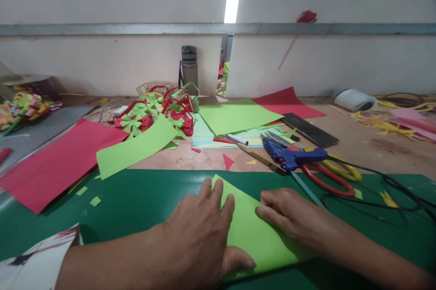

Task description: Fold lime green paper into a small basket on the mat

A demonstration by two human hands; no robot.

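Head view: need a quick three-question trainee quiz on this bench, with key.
1. True or false: the left hand is holding the scissors.
2. Which is nearest the right hand? A) bottle B) glue gun C) white roll
3. Fill in: the mat beneath the hands is coloured ____.

Key: 1. False; it lies on light green paper. 2. B. 3. Green.

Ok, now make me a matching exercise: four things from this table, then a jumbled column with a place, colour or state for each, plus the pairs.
Things
1. Glue gun
2. Bottle
3. Phone
4. Nearest green sheet

Descriptions
A. Dark, lying flat
B. Partly under the left hand
C. Blue
D. Standing upright by the wall

Pairs: 1-C, 2-D, 3-A, 4-B
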